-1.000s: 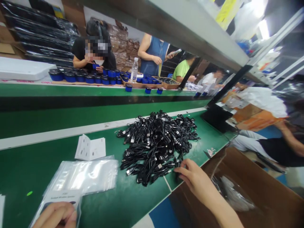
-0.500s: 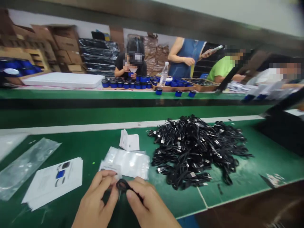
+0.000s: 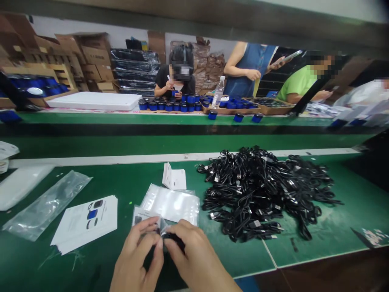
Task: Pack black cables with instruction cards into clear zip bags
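My left hand (image 3: 141, 251) pinches a clear plastic bag (image 3: 135, 211) with a printed leaflet inside. Close against it, my right hand (image 3: 190, 251) grips a black coiled cable (image 3: 178, 240), its end at the bag's mouth. Fingers hide most of the cable and how far it sits in the bag. Just beyond my hands lies a stack of clear bags (image 3: 173, 205), with a folded white leaflet (image 3: 178, 179) behind it. To the right spreads a large heap of black USB cables (image 3: 252, 190).
On the left are a stack of printed sheets (image 3: 75, 235), a long clear bag (image 3: 45, 207) and a white plastic bundle (image 3: 22, 186). A raised green shelf (image 3: 121, 119) crosses behind, holding blue jars (image 3: 170, 106) and a water bottle (image 3: 218, 92). Several people work beyond it.
The cable coil, which showed as a loop between my hands, has moved to the bag's mouth and is now mostly covered by my fingers. The whole view has shifted slightly.
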`<action>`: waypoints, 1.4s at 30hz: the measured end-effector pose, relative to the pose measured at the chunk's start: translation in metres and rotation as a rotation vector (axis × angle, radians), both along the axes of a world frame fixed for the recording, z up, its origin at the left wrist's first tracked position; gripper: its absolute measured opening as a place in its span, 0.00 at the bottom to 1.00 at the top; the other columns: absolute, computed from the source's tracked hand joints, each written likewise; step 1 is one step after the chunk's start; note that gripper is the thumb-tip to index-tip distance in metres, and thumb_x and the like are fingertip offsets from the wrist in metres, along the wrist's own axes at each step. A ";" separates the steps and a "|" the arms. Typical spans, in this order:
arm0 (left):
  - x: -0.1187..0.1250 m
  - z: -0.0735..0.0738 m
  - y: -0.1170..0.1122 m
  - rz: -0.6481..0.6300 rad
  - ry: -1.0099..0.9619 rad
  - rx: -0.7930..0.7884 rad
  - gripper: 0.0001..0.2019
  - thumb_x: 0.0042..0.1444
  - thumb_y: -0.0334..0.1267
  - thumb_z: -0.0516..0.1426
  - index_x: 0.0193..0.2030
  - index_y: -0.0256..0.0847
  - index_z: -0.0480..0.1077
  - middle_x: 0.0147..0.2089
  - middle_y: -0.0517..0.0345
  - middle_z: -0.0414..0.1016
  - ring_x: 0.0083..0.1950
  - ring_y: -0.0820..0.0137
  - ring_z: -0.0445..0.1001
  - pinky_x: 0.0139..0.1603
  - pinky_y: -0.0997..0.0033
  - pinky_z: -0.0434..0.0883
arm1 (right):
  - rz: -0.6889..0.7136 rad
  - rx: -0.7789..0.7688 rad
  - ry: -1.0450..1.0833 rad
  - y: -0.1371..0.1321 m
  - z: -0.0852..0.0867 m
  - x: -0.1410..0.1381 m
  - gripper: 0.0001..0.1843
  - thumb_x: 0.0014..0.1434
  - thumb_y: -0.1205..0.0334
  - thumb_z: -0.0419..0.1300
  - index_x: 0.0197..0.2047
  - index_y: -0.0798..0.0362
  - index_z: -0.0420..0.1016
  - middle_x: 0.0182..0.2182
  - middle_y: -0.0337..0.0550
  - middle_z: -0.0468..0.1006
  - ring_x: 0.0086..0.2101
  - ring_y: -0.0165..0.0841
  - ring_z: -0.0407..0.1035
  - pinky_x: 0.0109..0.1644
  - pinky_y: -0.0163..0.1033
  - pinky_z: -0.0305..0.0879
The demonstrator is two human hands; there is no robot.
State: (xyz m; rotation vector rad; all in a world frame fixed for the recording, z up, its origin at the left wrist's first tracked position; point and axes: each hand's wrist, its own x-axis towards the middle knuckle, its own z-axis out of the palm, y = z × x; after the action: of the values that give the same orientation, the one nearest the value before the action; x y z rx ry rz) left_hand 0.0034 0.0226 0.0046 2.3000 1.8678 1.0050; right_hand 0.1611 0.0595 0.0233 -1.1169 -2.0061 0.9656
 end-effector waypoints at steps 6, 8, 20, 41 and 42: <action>0.002 -0.002 -0.005 0.002 0.036 0.061 0.06 0.60 0.35 0.51 0.36 0.44 0.68 0.52 0.51 0.62 0.47 0.68 0.74 0.41 0.72 0.75 | 0.309 -0.402 0.405 0.007 0.001 0.011 0.20 0.53 0.74 0.57 0.49 0.49 0.75 0.38 0.39 0.73 0.36 0.31 0.68 0.42 0.34 0.66; 0.005 -0.002 -0.006 -0.002 -0.002 0.053 0.06 0.60 0.35 0.51 0.35 0.45 0.68 0.52 0.52 0.62 0.48 0.68 0.73 0.41 0.72 0.74 | 0.360 -0.481 0.459 0.008 0.001 0.015 0.18 0.55 0.72 0.56 0.47 0.49 0.76 0.35 0.38 0.73 0.33 0.29 0.67 0.39 0.33 0.66; 0.030 0.007 -0.016 0.111 -0.301 0.018 0.11 0.59 0.36 0.49 0.28 0.45 0.68 0.56 0.55 0.59 0.52 0.66 0.67 0.47 0.67 0.67 | -0.148 0.457 0.046 0.000 -0.010 -0.004 0.13 0.58 0.70 0.54 0.23 0.54 0.73 0.20 0.40 0.73 0.21 0.31 0.67 0.26 0.34 0.57; 0.003 0.041 -0.004 0.009 -0.495 -0.655 0.12 0.52 0.49 0.57 0.37 0.47 0.74 0.32 0.62 0.80 0.32 0.67 0.77 0.32 0.74 0.72 | 0.086 -0.505 0.332 0.000 0.010 0.025 0.10 0.51 0.62 0.64 0.38 0.54 0.76 0.29 0.41 0.76 0.31 0.32 0.69 0.36 0.36 0.65; 0.003 0.037 -0.005 -0.015 -0.528 -0.631 0.13 0.52 0.50 0.57 0.38 0.46 0.74 0.32 0.61 0.80 0.32 0.67 0.77 0.31 0.74 0.72 | 0.056 -0.478 0.309 -0.001 0.009 0.025 0.06 0.52 0.63 0.63 0.34 0.54 0.76 0.26 0.39 0.75 0.29 0.31 0.68 0.33 0.35 0.64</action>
State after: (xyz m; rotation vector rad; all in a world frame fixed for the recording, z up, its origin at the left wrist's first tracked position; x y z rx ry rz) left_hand 0.0062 0.0174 0.0421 1.5107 1.6260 0.7629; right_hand 0.1858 0.0589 0.0324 -1.0711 -1.6055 1.5976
